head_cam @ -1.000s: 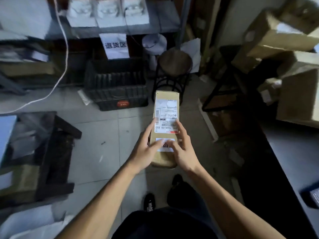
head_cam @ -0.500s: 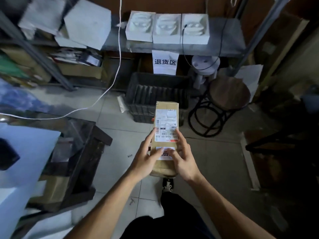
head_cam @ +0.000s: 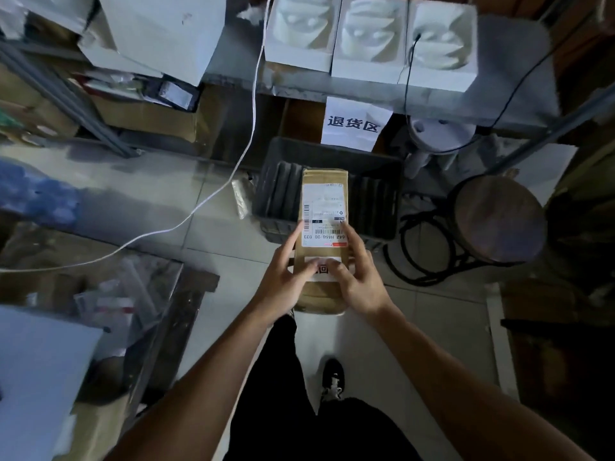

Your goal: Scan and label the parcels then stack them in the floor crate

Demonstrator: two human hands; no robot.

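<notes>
The person holds a long brown cardboard parcel (head_cam: 324, 241) out in front of the body with both hands, its far end over the near wall of the dark floor crate (head_cam: 372, 201). The left hand (head_cam: 283, 284) grips the parcel's left edge, fingers underneath and along the side, thumb laid across the top. The right hand (head_cam: 361, 281) grips the right edge in the same way. Both thumbs press on a small white label (head_cam: 325, 273) on the near half of the top face; its print is partly covered and cannot be read. A larger shipping label (head_cam: 323, 216) with barcodes occupies the far half. The crate stands on the tiled floor below a white paper sign (head_cam: 354, 123) fixed to a grey shelf (head_cam: 512, 78). Three white moulded foam blocks (head_cam: 371, 34) sit in a row on that shelf. A round dark stool (head_cam: 499, 221) stands right of the crate. A white cable (head_cam: 213, 194) runs across the floor on the left.
</notes>
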